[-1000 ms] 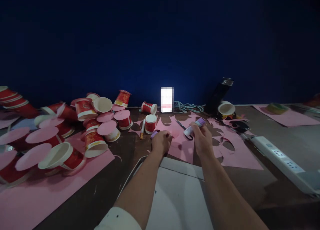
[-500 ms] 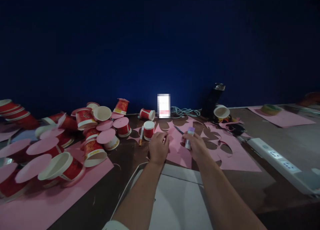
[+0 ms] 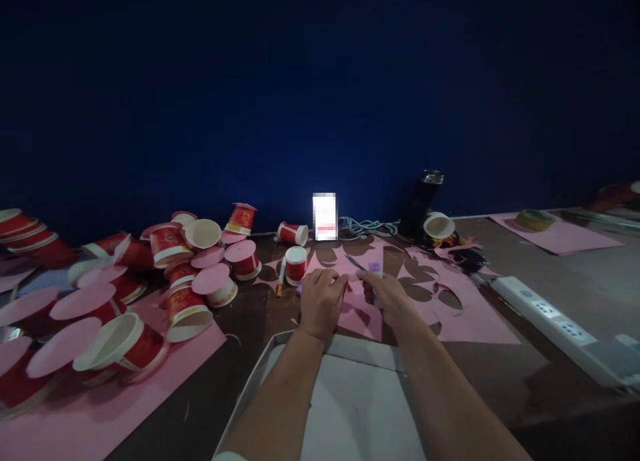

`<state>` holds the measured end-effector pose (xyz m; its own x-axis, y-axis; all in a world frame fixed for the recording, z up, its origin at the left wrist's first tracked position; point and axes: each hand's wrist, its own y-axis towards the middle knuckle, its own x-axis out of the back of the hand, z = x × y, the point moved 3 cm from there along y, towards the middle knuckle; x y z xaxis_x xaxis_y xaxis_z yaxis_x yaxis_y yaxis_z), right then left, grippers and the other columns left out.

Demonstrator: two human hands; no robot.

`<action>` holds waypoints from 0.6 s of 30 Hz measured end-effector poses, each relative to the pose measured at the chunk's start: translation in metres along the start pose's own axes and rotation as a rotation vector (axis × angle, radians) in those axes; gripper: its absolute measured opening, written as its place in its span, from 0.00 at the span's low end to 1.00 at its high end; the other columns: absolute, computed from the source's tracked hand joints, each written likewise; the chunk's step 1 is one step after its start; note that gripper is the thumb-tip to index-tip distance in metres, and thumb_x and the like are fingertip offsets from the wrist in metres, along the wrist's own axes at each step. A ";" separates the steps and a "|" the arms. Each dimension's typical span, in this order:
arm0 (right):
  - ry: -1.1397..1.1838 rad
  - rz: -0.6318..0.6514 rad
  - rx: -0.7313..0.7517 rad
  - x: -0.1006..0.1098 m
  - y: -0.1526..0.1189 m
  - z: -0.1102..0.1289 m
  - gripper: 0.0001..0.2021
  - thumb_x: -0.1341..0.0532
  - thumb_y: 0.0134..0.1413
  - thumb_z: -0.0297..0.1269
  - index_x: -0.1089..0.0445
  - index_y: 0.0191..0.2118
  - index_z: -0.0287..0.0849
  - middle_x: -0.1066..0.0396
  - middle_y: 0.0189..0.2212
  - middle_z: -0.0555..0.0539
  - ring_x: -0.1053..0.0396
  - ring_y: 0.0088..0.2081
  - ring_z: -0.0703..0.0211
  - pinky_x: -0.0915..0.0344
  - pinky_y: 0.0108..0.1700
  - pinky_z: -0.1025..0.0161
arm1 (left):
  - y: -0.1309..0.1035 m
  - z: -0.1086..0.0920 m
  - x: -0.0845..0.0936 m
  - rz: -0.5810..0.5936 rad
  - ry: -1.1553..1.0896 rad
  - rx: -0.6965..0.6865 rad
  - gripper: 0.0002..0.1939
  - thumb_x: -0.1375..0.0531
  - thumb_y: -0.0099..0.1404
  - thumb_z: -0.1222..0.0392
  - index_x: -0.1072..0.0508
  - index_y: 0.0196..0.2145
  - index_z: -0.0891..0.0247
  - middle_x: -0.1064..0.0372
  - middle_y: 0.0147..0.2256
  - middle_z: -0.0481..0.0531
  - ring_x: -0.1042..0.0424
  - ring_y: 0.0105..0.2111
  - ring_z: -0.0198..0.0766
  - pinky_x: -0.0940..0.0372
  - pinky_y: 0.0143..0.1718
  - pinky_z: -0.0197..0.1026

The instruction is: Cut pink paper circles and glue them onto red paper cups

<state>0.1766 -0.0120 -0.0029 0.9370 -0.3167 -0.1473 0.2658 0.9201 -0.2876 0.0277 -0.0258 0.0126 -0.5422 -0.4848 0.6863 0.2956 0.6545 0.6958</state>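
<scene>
My right hand (image 3: 393, 294) is closed around a glue stick (image 3: 375, 269), its purple end showing above the fingers. My left hand (image 3: 323, 297) is closed just left of it, thumb and fingers drawn together; what they hold, if anything, is hidden. Under both hands lies pink paper (image 3: 360, 317) with pieces cut out. A dark pointed tool (image 3: 355, 261), perhaps scissors, lies by my right fingertips. Beyond my left hand stands an upturned red paper cup (image 3: 296, 266), with an orange-and-white pen-like stick (image 3: 281, 278) beside it. A small purple bit (image 3: 299, 290) shows at the left hand's edge.
Many red paper cups (image 3: 187, 311), several topped with pink discs (image 3: 83, 302), crowd the left side. A lit phone (image 3: 325, 216), cable (image 3: 370, 228) and black flask (image 3: 423, 204) stand along the wall. On the right lies a power strip (image 3: 543, 317); a white box lid (image 3: 360, 407) lies in front.
My left hand's fingers have moved right, towards the glue stick. My right hand has tipped and lowered the glue stick slightly, and less of it shows. The view has shifted a little.
</scene>
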 end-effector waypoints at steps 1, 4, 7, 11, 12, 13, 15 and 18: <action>0.002 -0.009 0.009 0.000 -0.001 0.000 0.14 0.32 0.34 0.40 0.37 0.19 0.41 0.44 0.12 0.57 0.49 0.14 0.70 0.51 0.15 0.68 | 0.000 0.000 0.000 0.001 -0.022 0.014 0.11 0.46 0.66 0.60 0.25 0.41 0.57 0.30 0.35 0.54 0.35 0.38 0.40 0.43 0.42 0.44; -0.018 -0.040 0.056 0.000 -0.003 0.003 0.12 0.33 0.34 0.39 0.37 0.20 0.41 0.42 0.12 0.56 0.47 0.15 0.69 0.49 0.16 0.68 | 0.000 0.002 0.001 -0.059 -0.107 0.110 0.12 0.46 0.66 0.60 0.27 0.45 0.59 0.30 0.39 0.56 0.35 0.41 0.42 0.42 0.47 0.44; -0.012 -0.064 0.118 0.000 -0.003 0.006 0.11 0.33 0.35 0.40 0.35 0.22 0.41 0.42 0.12 0.57 0.47 0.15 0.68 0.47 0.17 0.67 | 0.000 0.009 0.003 -0.149 -0.226 0.291 0.16 0.46 0.65 0.58 0.31 0.50 0.63 0.32 0.42 0.58 0.35 0.45 0.43 0.41 0.49 0.45; -0.051 -0.063 0.185 0.003 -0.002 0.009 0.12 0.34 0.36 0.43 0.33 0.24 0.41 0.41 0.11 0.56 0.44 0.15 0.67 0.46 0.19 0.67 | -0.002 0.026 -0.004 -0.173 -0.496 0.645 0.20 0.48 0.65 0.52 0.32 0.49 0.66 0.32 0.40 0.58 0.32 0.37 0.39 0.37 0.41 0.41; -0.076 -0.061 0.197 0.004 -0.002 0.009 0.12 0.34 0.36 0.44 0.33 0.24 0.40 0.40 0.11 0.56 0.43 0.15 0.66 0.46 0.19 0.67 | -0.003 0.030 -0.007 -0.164 -0.573 0.730 0.20 0.47 0.64 0.50 0.31 0.47 0.66 0.31 0.38 0.57 0.32 0.35 0.38 0.36 0.38 0.40; -0.101 -0.064 0.206 0.005 -0.002 0.009 0.13 0.34 0.37 0.44 0.32 0.24 0.40 0.40 0.11 0.56 0.43 0.15 0.66 0.46 0.19 0.67 | -0.003 0.033 -0.011 -0.146 -0.651 0.806 0.20 0.47 0.63 0.47 0.29 0.44 0.66 0.31 0.36 0.56 0.31 0.33 0.37 0.36 0.35 0.39; -0.136 -0.074 0.225 0.006 -0.002 0.009 0.13 0.35 0.37 0.45 0.31 0.25 0.40 0.39 0.11 0.55 0.42 0.15 0.65 0.46 0.19 0.67 | -0.004 0.036 -0.020 -0.084 -0.826 0.938 0.22 0.45 0.60 0.42 0.28 0.37 0.66 0.32 0.27 0.51 0.33 0.27 0.35 0.38 0.28 0.37; -0.167 -0.074 0.253 0.007 -0.002 0.008 0.13 0.35 0.37 0.45 0.31 0.25 0.41 0.38 0.11 0.54 0.41 0.15 0.65 0.47 0.19 0.67 | -0.005 0.033 -0.033 0.029 -1.109 1.060 0.24 0.42 0.53 0.37 0.30 0.30 0.65 0.43 0.17 0.42 0.42 0.17 0.29 0.45 0.19 0.33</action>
<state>0.1841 -0.0145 0.0045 0.9319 -0.3616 0.0290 0.3626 0.9309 -0.0442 0.0181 0.0059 -0.0200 -0.9838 -0.1166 -0.1364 -0.1017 0.9886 -0.1111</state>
